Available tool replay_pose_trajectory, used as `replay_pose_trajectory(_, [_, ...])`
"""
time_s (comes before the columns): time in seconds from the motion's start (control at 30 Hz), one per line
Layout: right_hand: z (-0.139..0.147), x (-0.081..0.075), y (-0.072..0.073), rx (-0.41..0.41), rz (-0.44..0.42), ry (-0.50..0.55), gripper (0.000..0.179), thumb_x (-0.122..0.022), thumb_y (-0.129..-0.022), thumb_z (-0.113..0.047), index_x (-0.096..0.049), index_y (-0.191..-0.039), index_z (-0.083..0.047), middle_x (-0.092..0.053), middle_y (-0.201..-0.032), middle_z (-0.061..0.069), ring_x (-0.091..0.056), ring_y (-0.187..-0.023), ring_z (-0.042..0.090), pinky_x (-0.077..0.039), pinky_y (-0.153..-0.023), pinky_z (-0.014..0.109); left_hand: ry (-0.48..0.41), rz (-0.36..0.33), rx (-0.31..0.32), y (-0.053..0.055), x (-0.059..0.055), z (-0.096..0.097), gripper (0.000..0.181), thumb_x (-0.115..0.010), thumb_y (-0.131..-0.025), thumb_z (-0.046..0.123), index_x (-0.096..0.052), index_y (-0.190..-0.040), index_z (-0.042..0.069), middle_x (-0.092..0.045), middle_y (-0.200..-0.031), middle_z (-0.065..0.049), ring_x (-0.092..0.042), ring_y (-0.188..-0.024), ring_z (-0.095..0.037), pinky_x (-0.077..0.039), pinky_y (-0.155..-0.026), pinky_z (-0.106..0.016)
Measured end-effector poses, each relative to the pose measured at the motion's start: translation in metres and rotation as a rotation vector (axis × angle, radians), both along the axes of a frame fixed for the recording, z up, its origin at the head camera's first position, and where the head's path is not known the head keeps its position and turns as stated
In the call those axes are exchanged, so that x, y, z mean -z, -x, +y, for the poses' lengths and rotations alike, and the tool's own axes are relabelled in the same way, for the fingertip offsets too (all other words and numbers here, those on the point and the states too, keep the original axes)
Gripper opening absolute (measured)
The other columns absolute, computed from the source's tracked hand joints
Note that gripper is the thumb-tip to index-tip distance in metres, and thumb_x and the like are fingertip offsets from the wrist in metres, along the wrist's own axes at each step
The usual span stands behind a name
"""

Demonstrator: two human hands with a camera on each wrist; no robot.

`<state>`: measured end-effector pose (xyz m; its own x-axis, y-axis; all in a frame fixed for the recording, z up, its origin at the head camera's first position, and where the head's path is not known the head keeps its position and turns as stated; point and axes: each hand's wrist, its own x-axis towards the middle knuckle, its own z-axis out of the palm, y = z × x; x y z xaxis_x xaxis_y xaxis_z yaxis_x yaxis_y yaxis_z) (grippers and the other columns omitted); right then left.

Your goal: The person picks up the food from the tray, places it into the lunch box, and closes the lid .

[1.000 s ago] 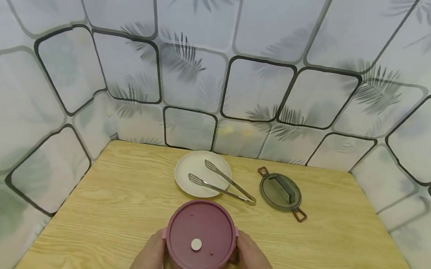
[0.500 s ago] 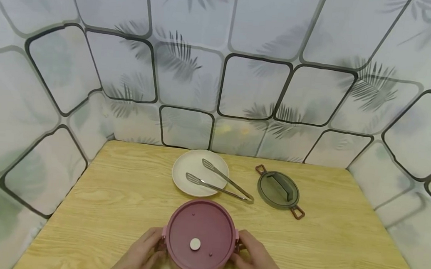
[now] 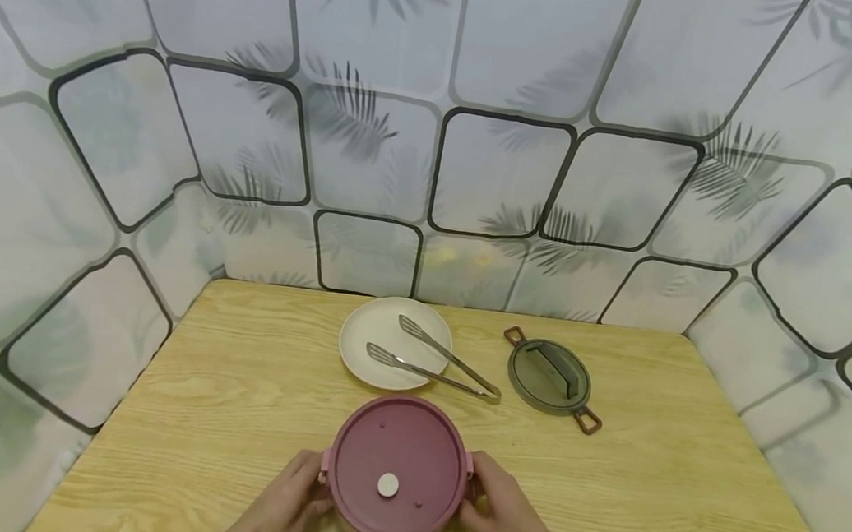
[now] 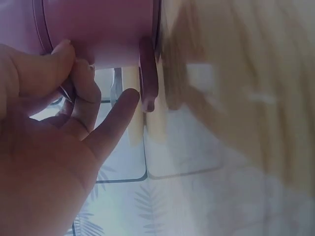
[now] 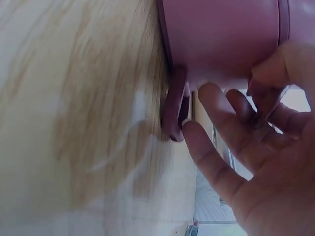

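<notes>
A maroon round pot (image 3: pixel 399 437) with a white knob (image 3: pixel 387 485) on its flat lid stands at the table's near edge, between both hands. My left hand (image 3: pixel 278 499) pinches the pot's upper side handle with thumb and index finger. On the opposite side, my right hand (image 3: pixel 509 511) holds the other upper handle in the same way; fingers largely hide both. The left wrist view shows a lower handle (image 4: pixel 149 78) near the tabletop, with a fingertip beside it. In the right wrist view, a fingertip touches or nearly touches the lower handle (image 5: pixel 175 108) there.
Behind the pot lies a white plate (image 3: pixel 361 340) with metal tongs (image 3: pixel 455 375) resting across it, their joined end over the table (image 3: pixel 224 400). To the right sits a small dark lidded pan (image 3: pixel 548 377) with two brown handles. Patterned fabric walls (image 3: pixel 374 155) enclose the table.
Both hands have moved from the pot's lower sides to its side handles, the left shifting outward. The pot stays in place while the head view has turned slightly.
</notes>
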<state>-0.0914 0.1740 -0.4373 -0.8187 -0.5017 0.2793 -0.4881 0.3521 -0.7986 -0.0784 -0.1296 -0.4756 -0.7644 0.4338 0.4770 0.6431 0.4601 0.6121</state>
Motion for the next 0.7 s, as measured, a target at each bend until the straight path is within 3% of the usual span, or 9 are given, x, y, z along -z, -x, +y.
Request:
replay_pose_trajectory(0.1, [0.002,0.014,0.004,0.053,-0.023,-0.012,0.033,-0.058,-0.082,0.005,-0.05,-0.104,-0.019,-0.053,-0.088,-0.004,-0.053,-0.075,0.009,-0.05,-0.064,0.027,-0.013,-0.019,0.036,-0.001,0.002,0.0,0.052,-0.064,-0.078,0.003,-0.045,-0.125,0.016,-0.044,-0.098,0.006,-0.044,-0.085,-0.006,-0.047,-0.065,-0.025])
replay_pose_trajectory(0.23, [0.006,0.03,0.009,0.074,-0.042,-0.019,0.028,-0.058,-0.087,-0.003,-0.05,-0.106,-0.022,-0.055,-0.091,-0.004,-0.054,-0.076,0.009,-0.05,-0.065,0.027,0.0,-0.015,0.036,0.0,0.002,-0.001,0.055,-0.065,-0.079,0.009,-0.043,-0.129,0.015,-0.044,-0.097,0.007,-0.042,-0.083,-0.005,-0.045,-0.063,-0.025])
replay_pose_trajectory(0.43, [0.01,0.031,0.01,0.052,-0.085,-0.012,0.028,-0.059,-0.088,-0.01,-0.051,-0.109,-0.025,-0.057,-0.095,-0.004,-0.055,-0.081,0.011,-0.051,-0.069,0.029,0.011,0.009,0.009,0.001,0.003,0.0,0.058,-0.069,-0.073,0.005,-0.046,-0.125,0.016,-0.045,-0.101,0.007,-0.044,-0.087,-0.006,-0.046,-0.067,-0.026])
replay_pose_trajectory(0.6, [0.015,0.029,0.011,0.016,-0.099,-0.011,0.038,-0.06,-0.084,-0.004,-0.051,-0.115,-0.025,-0.058,-0.102,-0.004,-0.055,-0.089,0.014,-0.051,-0.075,0.032,-0.009,0.052,0.005,-0.001,0.003,0.003,0.066,-0.068,-0.064,-0.002,-0.047,-0.126,0.007,-0.045,-0.111,-0.003,-0.044,-0.095,-0.009,-0.048,-0.07,-0.023])
replay_pose_trajectory(0.7, [0.018,0.031,0.012,-0.004,-0.097,-0.004,0.042,-0.06,-0.083,-0.001,-0.051,-0.117,-0.024,-0.059,-0.105,-0.003,-0.055,-0.092,0.015,-0.051,-0.076,0.034,0.006,0.091,-0.064,-0.003,0.002,0.006,0.063,-0.07,-0.062,-0.001,-0.052,-0.122,0.007,-0.051,-0.11,-0.002,-0.048,-0.091,-0.007,-0.047,-0.069,-0.019])
